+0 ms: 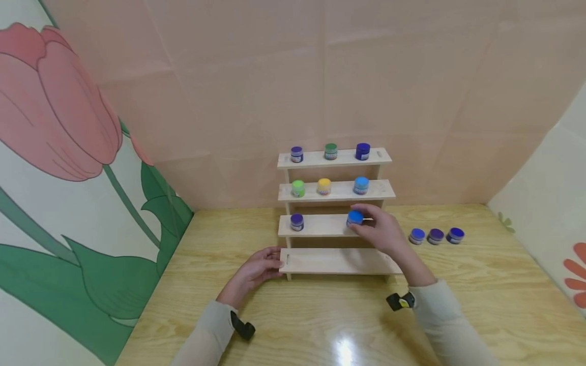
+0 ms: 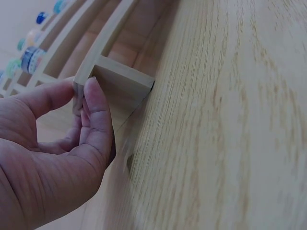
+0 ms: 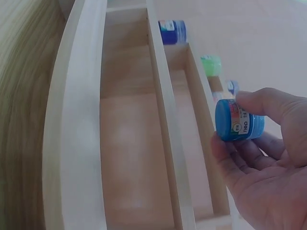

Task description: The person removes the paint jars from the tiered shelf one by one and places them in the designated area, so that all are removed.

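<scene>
A pale wooden four-tier rack stands on the table. My left hand pinches the left end of its lowest board between thumb and fingers, as the left wrist view shows up close. Over the right part of the second board from the bottom, my right hand grips a small blue paint jar by its sides. Whether that jar touches the board cannot be told. A purple jar sits at the left of the same board.
On the third board stand a light green jar, a yellow jar and a light blue jar. The top board bears purple, green and dark blue jars. Right of the rack, three blue and purple jars rest on the table.
</scene>
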Demonstrator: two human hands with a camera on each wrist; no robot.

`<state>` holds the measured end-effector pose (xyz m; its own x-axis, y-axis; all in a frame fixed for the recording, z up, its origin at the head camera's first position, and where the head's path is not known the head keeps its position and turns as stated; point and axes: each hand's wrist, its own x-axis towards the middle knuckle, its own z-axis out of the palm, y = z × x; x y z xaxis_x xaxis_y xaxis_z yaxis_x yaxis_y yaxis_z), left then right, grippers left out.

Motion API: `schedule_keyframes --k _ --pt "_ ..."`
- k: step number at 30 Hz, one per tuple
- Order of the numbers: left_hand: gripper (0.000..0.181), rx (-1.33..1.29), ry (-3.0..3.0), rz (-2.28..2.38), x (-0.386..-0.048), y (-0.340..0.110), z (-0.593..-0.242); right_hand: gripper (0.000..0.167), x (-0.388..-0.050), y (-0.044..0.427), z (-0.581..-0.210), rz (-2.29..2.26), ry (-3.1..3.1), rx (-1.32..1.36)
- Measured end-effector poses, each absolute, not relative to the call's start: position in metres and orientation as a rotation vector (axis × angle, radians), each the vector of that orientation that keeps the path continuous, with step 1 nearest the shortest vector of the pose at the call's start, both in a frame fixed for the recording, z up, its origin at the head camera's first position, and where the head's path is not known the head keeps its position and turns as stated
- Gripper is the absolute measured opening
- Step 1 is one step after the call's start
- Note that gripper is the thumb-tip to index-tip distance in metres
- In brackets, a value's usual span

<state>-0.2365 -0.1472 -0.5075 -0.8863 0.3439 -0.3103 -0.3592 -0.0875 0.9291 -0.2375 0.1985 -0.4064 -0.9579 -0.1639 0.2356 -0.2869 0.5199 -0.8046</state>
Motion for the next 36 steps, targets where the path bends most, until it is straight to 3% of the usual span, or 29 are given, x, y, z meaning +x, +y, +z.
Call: schedule_keyframes --k 17,36 --pt "0.061 -0.022 1.714 2.029 -0.238 -0.147 -0.511 0.058 -0.212 0.263 -0.413 1.312 -2.715 0.333" --pt "0.061 -0.008 1.707 2.02 -0.239 -0.148 -0.51 0.052 -0.196 0.314 -0.431 1.235 -2.683 0.317"
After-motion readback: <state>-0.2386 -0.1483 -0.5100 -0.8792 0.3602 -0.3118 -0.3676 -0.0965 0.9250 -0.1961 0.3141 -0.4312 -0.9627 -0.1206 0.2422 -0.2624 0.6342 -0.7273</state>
